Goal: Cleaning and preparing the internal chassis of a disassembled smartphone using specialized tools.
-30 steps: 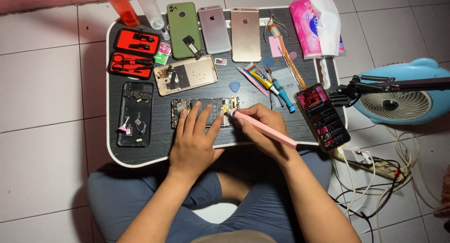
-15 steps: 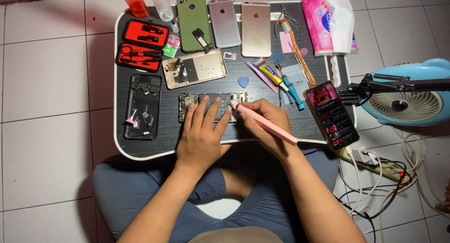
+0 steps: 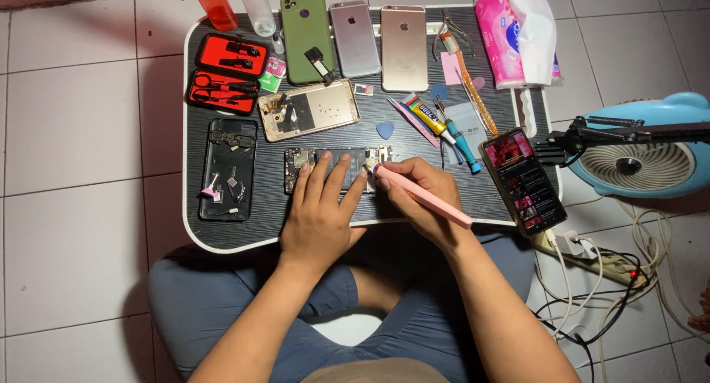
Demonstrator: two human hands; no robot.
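hands at work: your left hand (image 3: 319,219) presses flat on the opened phone (image 3: 334,168), seemingly light and fragile; steady its edges. right hand (image 3: 418,198) grips the pink tool (image 3: 425,197).

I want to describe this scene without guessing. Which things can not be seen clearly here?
- Opened phone, head view: the left hand covers its middle.
- Pink tool: its tip is too small to identify.
- Red bottle: top cut off by the upper edge.
- Cables: ends leave the frame.
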